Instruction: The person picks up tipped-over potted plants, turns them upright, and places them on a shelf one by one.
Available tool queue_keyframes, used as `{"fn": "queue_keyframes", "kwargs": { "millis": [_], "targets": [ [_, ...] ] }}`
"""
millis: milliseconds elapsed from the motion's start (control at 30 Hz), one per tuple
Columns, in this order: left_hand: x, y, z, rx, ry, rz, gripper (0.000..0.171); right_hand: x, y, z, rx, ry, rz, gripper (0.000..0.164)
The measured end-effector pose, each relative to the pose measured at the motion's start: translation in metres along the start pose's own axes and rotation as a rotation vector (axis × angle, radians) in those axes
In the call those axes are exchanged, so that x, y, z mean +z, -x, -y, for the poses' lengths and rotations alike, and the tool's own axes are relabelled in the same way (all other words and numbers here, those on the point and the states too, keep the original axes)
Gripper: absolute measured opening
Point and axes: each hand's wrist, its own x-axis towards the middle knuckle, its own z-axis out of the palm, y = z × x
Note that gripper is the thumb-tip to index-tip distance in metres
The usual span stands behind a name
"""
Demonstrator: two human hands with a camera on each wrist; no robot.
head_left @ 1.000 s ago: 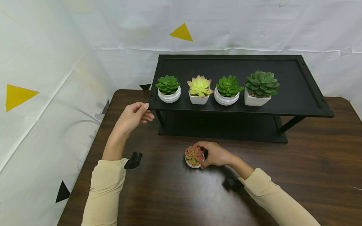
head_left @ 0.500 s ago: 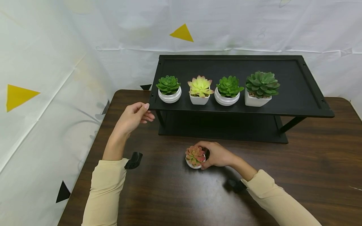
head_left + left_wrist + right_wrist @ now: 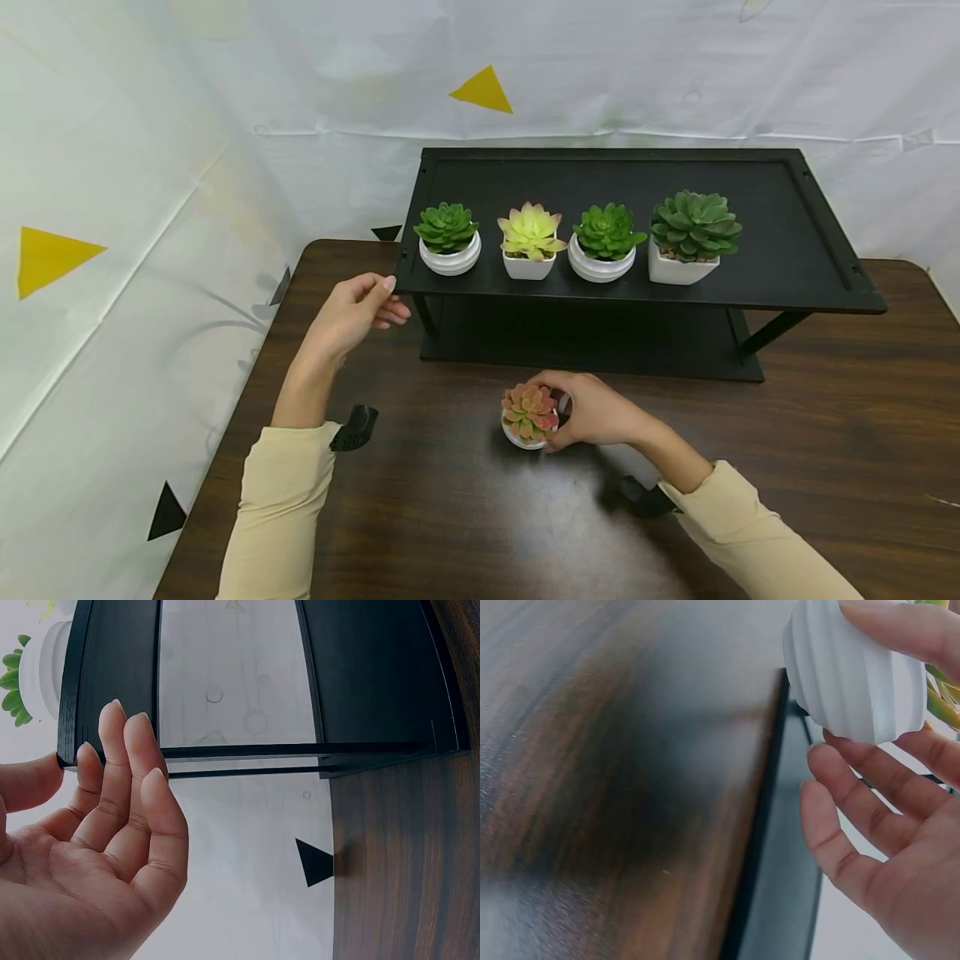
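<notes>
My right hand (image 3: 596,410) grips a small potted succulent (image 3: 529,412) with reddish-orange leaves, in front of the black shelf (image 3: 757,225). In the right wrist view its ribbed white pot (image 3: 851,675) sits between thumb and fingers, above the brown table. My left hand (image 3: 352,312) pinches the shelf's front left corner, thumb on the top edge and index finger just below. The left wrist view shows the other fingers (image 3: 161,810) loosely bent under the top board. On the shelf top stand several potted succulents, among them a yellow-green one (image 3: 529,233) and a large dark green one (image 3: 693,233).
Below the top board is a lower board (image 3: 585,333), joined to it by slanted black legs (image 3: 776,331). The brown wooden table (image 3: 420,517) runs under it all. White sheeting (image 3: 637,75) with yellow and black triangles hangs behind and at left.
My right hand has shifted slightly to the right, carrying the reddish succulent along. The left hand stays at the shelf corner, and the plants on top have not moved.
</notes>
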Motion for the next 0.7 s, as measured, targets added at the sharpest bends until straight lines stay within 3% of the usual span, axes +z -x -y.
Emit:
{"fn": "queue_keyframes", "kwargs": {
  "millis": [700],
  "targets": [
    [0.000, 0.000, 0.000, 0.005, 0.002, 0.004, 0.034, -0.043, 0.039, 0.019, 0.070, -0.026, -0.080, 0.063]
  ]
}}
